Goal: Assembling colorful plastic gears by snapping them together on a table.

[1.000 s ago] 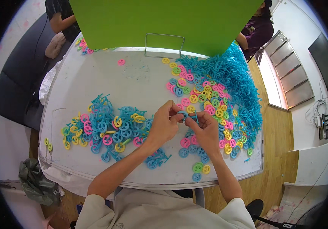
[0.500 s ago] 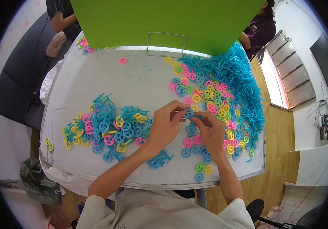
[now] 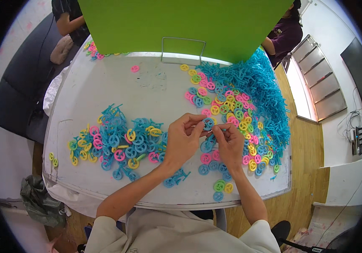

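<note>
Here I see both hands raised just above the middle of the white surface (image 3: 105,84), meeting over a single small part. My left hand (image 3: 184,141) pinches a blue wheel-shaped plastic ring (image 3: 208,123) between thumb and fingertips, holding it roughly face-up. My right hand (image 3: 230,143) closes in from the other side, its thumb and forefinger gripping the lower edge of the same ring or a thin piece pressed against it; I cannot tell which.

To the left on the surface lies a loose cluster of assembled blue, yellow and pink pieces (image 3: 120,141). To the right sits a spread of loose coloured rings (image 3: 231,109) in pink, yellow, green and blue, and beyond it, along the right edge, a large heap of blue stick-like parts (image 3: 261,88). A few more rings (image 3: 219,185) lie near the front edge, just below my right hand.

At the far side stands a tall green panel (image 3: 181,21) with a wire frame (image 3: 183,48) at its foot. Another person's arm (image 3: 69,21) shows at upper left, and another person in a dark purple sleeve (image 3: 284,36) at upper right.
</note>
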Action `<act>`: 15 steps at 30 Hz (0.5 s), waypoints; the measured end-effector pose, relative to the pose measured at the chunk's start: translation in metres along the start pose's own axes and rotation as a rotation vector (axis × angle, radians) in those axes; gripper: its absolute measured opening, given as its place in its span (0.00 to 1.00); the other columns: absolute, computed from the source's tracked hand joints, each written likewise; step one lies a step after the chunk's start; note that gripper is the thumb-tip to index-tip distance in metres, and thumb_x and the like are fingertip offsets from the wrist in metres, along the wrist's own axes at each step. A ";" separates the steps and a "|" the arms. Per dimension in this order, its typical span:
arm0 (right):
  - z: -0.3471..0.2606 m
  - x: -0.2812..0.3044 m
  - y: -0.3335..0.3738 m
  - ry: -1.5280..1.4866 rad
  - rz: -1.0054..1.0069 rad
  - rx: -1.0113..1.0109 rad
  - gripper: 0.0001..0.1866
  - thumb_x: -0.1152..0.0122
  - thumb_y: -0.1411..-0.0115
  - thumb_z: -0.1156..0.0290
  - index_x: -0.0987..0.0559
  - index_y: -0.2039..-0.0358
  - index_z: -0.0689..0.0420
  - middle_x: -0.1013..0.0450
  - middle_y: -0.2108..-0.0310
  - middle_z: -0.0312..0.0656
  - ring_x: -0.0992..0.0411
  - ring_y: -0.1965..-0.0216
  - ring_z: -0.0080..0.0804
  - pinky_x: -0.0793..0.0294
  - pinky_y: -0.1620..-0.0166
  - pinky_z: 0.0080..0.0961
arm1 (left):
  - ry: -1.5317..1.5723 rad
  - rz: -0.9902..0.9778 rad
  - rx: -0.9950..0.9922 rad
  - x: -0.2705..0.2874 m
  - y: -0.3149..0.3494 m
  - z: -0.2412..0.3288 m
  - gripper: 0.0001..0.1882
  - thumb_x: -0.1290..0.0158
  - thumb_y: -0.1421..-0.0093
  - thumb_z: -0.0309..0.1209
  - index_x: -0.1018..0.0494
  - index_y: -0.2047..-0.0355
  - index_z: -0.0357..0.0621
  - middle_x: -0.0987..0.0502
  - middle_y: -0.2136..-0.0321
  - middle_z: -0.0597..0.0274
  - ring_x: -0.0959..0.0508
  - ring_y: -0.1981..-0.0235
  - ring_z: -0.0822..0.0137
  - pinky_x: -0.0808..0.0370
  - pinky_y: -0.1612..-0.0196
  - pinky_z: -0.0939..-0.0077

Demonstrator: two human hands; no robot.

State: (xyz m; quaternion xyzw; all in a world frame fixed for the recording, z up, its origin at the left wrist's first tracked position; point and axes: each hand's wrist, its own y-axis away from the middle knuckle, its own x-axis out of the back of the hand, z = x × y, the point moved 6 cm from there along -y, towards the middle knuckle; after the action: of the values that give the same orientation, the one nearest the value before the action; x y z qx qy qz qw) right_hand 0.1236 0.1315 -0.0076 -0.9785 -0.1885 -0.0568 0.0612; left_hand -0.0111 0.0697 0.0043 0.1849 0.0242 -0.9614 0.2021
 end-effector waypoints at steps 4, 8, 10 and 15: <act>-0.003 -0.003 0.002 0.001 0.027 0.029 0.05 0.41 0.39 0.74 0.24 0.67 0.64 0.23 0.73 0.36 0.28 0.74 0.15 0.31 0.72 0.12 | -0.115 0.026 -0.051 -0.001 0.003 0.002 0.10 0.52 0.37 0.20 0.29 0.56 0.28 0.23 0.62 0.53 0.20 0.62 0.68 0.19 0.57 0.74; -0.001 -0.002 0.005 0.010 0.089 0.053 0.05 0.41 0.39 0.74 0.24 0.67 0.64 0.24 0.74 0.35 0.30 0.75 0.13 0.33 0.73 0.11 | -0.249 0.041 -0.076 -0.004 0.007 0.008 0.10 0.52 0.37 0.20 0.29 0.56 0.29 0.23 0.61 0.53 0.20 0.62 0.69 0.19 0.57 0.75; -0.002 -0.004 0.006 0.034 0.082 0.027 0.05 0.40 0.39 0.75 0.24 0.68 0.64 0.24 0.75 0.36 0.29 0.74 0.14 0.32 0.72 0.11 | -0.292 0.057 -0.069 -0.003 0.008 0.006 0.10 0.52 0.37 0.20 0.29 0.56 0.29 0.23 0.61 0.53 0.21 0.62 0.69 0.20 0.57 0.75; 0.006 -0.006 0.004 0.023 0.044 -0.074 0.04 0.40 0.40 0.76 0.24 0.68 0.64 0.24 0.75 0.36 0.28 0.74 0.15 0.31 0.71 0.12 | -0.131 0.100 -0.100 0.000 0.009 -0.002 0.09 0.51 0.37 0.20 0.29 0.58 0.29 0.23 0.61 0.54 0.22 0.61 0.71 0.21 0.56 0.76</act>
State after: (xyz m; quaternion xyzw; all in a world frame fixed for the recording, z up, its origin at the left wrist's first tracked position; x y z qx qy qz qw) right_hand 0.1197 0.1267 -0.0149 -0.9833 -0.1639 -0.0734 0.0285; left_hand -0.0069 0.0622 0.0027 0.1121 0.0498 -0.9577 0.2602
